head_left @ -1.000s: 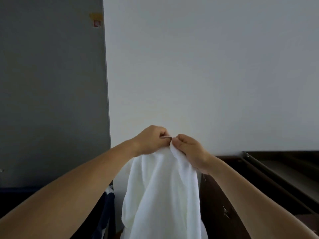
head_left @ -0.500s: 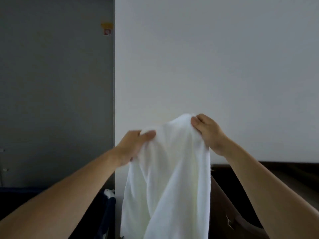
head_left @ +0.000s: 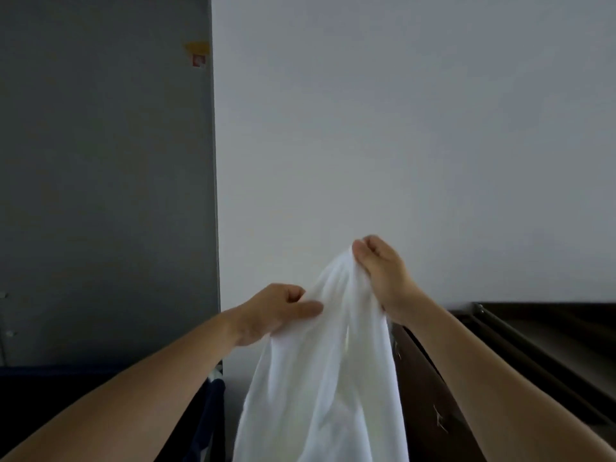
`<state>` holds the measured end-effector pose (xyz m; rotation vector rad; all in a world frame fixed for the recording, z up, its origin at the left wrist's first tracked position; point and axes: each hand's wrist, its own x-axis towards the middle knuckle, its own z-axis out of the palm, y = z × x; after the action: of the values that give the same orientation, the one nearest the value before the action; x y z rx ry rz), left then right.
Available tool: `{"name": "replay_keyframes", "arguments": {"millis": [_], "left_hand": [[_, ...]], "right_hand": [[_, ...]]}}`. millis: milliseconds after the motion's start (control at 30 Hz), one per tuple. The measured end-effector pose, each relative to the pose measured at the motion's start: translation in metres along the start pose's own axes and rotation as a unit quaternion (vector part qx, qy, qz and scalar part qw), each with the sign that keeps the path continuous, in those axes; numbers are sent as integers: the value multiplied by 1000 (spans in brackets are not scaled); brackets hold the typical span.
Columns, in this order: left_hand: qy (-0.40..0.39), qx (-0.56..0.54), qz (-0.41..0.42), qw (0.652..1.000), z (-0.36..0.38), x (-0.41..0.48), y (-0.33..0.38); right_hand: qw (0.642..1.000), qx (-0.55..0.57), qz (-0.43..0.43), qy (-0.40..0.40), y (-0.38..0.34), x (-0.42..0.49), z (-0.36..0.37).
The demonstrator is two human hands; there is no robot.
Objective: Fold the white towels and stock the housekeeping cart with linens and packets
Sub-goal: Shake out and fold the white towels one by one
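Hanging bunched between both hands in the head view, the white towel (head_left: pixel 326 378) drops in long folds out of the bottom of the frame. The right hand (head_left: pixel 383 278) pinches its highest point between thumb and fingertips. The left hand (head_left: pixel 270 315) grips a gathered edge lower and to the left, with the thumb lying along the cloth. Behind them are a white wall (head_left: pixel 400 128) and a grey panel (head_left: pixel 100 161). A dark wooden unit (head_left: pixel 500 345) stands at the right, and some dark blue fabric (head_left: pixel 215 391) shows at the lower left. No cart is in sight.

The likely trouble is the cloth itself. It is held by gathers rather than by clear corners, so spreading it could leave the edges uneven and the fold crooked. The right hand's small pinch could also slip under the hanging weight. The towel's lower end is hidden, so whether it drags on anything cannot be told.

A yellow and red-white sticker (head_left: pixel 199 55) sits high on the grey panel, too blurred to read. The towel shows no label.
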<state>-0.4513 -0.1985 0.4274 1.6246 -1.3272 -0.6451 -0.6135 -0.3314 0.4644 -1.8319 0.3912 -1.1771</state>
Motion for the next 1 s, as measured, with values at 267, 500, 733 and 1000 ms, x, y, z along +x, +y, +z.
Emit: {"name": "replay_keyframes", "arguments": {"millis": [267, 500, 733, 1000], "left_hand": [[105, -62, 16, 992, -15, -2, -11], [18, 109, 86, 990, -22, 16, 37], [-4, 5, -64, 998, 8, -12, -50], [81, 38, 48, 995, -22, 10, 23]], "right_hand": [[997, -72, -12, 30, 3, 22, -21], [989, 44, 69, -122, 27, -17, 17], [996, 22, -33, 75, -11, 17, 11], [991, -128, -27, -8, 23, 3, -2]]}}
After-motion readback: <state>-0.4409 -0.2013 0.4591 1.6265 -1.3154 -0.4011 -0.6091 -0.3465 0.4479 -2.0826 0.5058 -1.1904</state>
